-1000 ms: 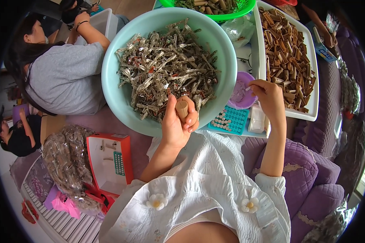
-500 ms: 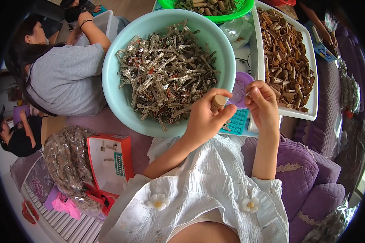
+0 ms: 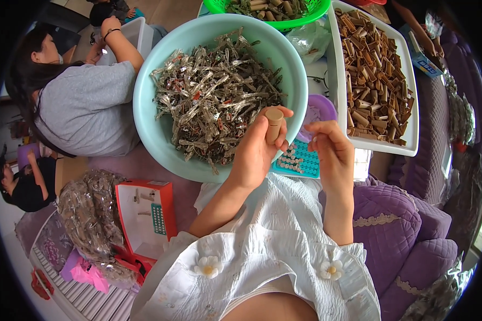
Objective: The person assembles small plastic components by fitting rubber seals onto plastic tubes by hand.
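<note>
My left hand (image 3: 254,152) is wrapped around a short brown cardboard tube (image 3: 273,127) with a lidded look, held upright over the right edge of a pale green basin (image 3: 143,69). Bundles of clear-wrapped, dried brownish material (image 3: 219,101) heap up inside that basin. To the right, my right hand (image 3: 332,155) has its thumb and fingers drawn together; anything between them is too small to make out. Behind its fingertips stands a purple bowl (image 3: 331,108) of small white pieces. A teal tray (image 3: 310,170) with small pale pieces on it lies between my hands.
A white bin (image 3: 334,80) full of brown tubes stands at the right. Beyond the basin is a green basket (image 3: 284,23). An orange-and-white box (image 3: 144,214) and plastic-wrapped bundles (image 3: 88,214) lie at left. A person in grey (image 3: 91,101) sits at the far left.
My left hand has turned the tube more upright and shifted it slightly left. My right hand has come down and left from beside the bowl, nearer the teal tray.
</note>
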`<state>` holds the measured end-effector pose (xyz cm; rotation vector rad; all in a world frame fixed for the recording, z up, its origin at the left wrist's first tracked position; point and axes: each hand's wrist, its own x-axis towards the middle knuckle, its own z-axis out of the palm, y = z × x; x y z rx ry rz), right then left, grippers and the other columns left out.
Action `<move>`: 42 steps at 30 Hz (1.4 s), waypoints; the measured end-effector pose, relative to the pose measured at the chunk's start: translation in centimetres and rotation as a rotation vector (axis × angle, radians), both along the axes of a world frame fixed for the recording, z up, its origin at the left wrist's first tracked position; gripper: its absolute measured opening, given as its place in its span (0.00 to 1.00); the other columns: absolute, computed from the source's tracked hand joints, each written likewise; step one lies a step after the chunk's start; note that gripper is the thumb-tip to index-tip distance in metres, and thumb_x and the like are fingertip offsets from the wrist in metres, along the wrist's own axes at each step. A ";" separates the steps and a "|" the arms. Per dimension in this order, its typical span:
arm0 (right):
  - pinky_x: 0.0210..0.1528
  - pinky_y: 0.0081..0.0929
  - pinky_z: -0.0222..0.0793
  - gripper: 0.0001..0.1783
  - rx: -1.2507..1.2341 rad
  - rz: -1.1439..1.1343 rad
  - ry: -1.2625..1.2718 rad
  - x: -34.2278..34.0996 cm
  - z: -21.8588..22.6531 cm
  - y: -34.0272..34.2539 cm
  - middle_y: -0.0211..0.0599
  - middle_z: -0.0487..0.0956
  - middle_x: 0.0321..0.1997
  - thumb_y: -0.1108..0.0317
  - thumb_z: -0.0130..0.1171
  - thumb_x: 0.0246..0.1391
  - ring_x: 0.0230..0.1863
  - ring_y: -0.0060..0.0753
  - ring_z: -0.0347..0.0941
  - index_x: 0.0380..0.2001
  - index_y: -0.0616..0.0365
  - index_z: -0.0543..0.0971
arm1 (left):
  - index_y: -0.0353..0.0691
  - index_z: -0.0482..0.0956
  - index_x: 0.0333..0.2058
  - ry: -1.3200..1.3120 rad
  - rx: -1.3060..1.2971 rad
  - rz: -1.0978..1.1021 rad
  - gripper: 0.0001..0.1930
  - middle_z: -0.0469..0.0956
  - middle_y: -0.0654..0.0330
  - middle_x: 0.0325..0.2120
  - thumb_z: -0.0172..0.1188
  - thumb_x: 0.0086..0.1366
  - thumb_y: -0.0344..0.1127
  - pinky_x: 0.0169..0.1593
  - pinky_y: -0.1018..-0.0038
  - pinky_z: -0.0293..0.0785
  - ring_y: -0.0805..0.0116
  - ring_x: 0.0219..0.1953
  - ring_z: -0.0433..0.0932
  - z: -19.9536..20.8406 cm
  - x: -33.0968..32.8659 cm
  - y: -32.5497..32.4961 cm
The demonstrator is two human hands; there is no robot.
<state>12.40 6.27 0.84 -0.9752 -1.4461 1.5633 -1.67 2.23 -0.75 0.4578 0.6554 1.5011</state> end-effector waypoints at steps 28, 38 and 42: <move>0.34 0.19 0.67 0.01 0.101 -0.110 0.145 -2.3 2.6 -0.6 0.40 0.73 0.33 0.79 0.46 0.50 0.34 0.25 0.71 0.28 0.64 0.67 | 0.35 0.59 0.47 -0.411 -0.111 -0.151 0.21 0.68 0.58 0.38 0.45 0.60 0.44 0.30 0.78 0.79 0.67 0.46 0.67 1.3 0.1 -1.9; 0.21 0.18 0.71 0.05 0.478 -0.081 -0.153 -2.3 1.6 -0.4 0.39 0.75 0.33 0.83 0.49 0.42 0.30 0.26 0.73 0.25 0.63 0.69 | 0.37 0.59 0.47 -0.358 -0.184 -0.203 0.21 0.67 0.58 0.38 0.40 0.61 0.46 0.31 0.77 0.79 0.66 0.42 0.70 2.2 0.7 -2.1; 0.21 0.18 0.71 0.05 0.593 -0.063 -0.218 -2.0 2.0 -0.4 0.39 0.75 0.32 0.83 0.49 0.42 0.29 0.28 0.73 0.25 0.63 0.70 | 0.39 0.61 0.44 -0.425 -0.229 -0.242 0.17 0.67 0.60 0.35 0.39 0.62 0.45 0.30 0.77 0.79 0.69 0.38 0.71 2.1 0.6 -1.8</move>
